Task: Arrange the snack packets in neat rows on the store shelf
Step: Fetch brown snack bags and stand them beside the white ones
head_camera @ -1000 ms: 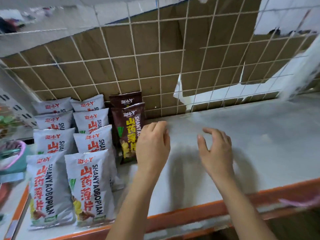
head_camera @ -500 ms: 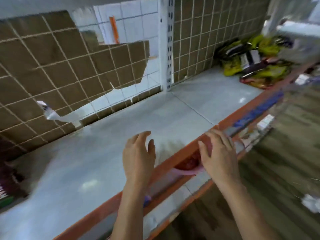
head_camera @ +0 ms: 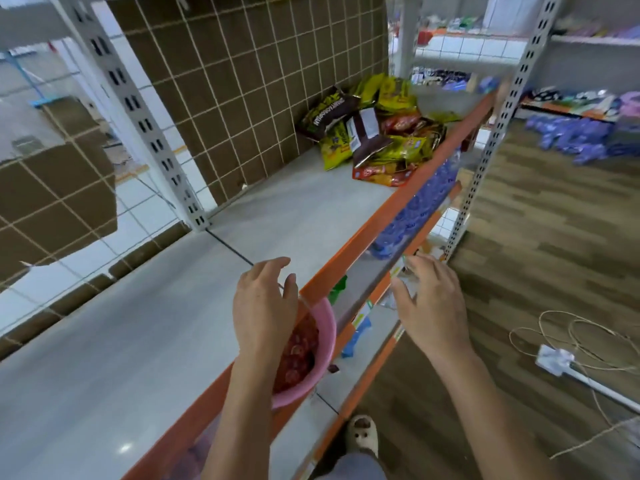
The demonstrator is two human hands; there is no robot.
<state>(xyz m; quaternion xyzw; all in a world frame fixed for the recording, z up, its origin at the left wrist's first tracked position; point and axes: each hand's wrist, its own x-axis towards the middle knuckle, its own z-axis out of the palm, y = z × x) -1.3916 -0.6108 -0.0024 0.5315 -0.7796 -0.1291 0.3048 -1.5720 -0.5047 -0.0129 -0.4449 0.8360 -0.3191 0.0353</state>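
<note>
A loose heap of snack packets (head_camera: 377,133), brown, yellow-green and red, lies at the far right end of the grey shelf (head_camera: 149,334), against the brown mesh-backed wall. My left hand (head_camera: 265,306) hovers over the shelf's orange front edge (head_camera: 377,223) with relaxed fingers and holds nothing. My right hand (head_camera: 431,306) hangs in front of the shelf, past the edge, fingers loosely spread and empty. Both hands are well short of the heap. The arranged rows of white packets are out of view.
A pink bowl (head_camera: 323,344) of red items sits on the shelf below, under my left hand. Blue packets (head_camera: 415,209) fill that lower shelf farther right. A white upright post (head_camera: 145,126) divides the shelf back. Cord and a white tool (head_camera: 557,362) lie on the wood floor.
My view has swung right, away from the white and brown packet rows toward the heap at the far end. Both hands have drawn back from the shelf surface to its front edge.
</note>
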